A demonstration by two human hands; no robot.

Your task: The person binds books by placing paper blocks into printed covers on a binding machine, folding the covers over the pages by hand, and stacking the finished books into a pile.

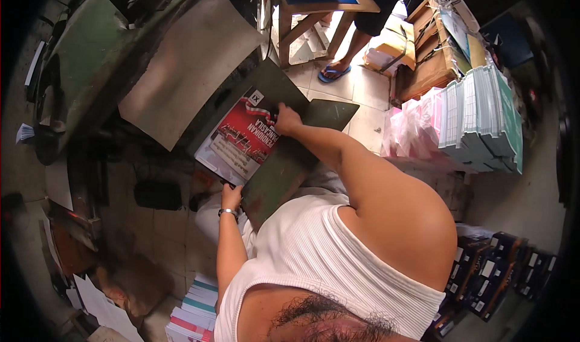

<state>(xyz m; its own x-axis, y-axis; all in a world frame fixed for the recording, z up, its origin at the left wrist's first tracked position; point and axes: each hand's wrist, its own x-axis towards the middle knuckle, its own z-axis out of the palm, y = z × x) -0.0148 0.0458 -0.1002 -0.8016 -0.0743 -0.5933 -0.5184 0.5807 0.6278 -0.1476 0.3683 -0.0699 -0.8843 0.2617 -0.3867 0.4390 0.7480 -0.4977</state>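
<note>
A book with a red and white cover (246, 138) lies on the dark green metal plate (272, 179) of a machine in front of me. My left hand (231, 197), with a metal-banded watch at its wrist, is closed at the book's near corner. Its thumb shows, but most of its fingers are hidden. Reaching across from the right, my right hand (289, 120) rests against the book's opposite edge. The index finger there stretches out along the edge, and the other fingers are partly bent.
A large tan sheet (193, 64) covers part of the green machine (90, 46). Stacked booklets (480, 115) and pink bundles (417, 121) stand at right, dark boxes (492, 275) below. Behind are a wooden stool (356, 4) and a person's sandalled foot (334, 70). More booklets (194, 309) lie lower left.
</note>
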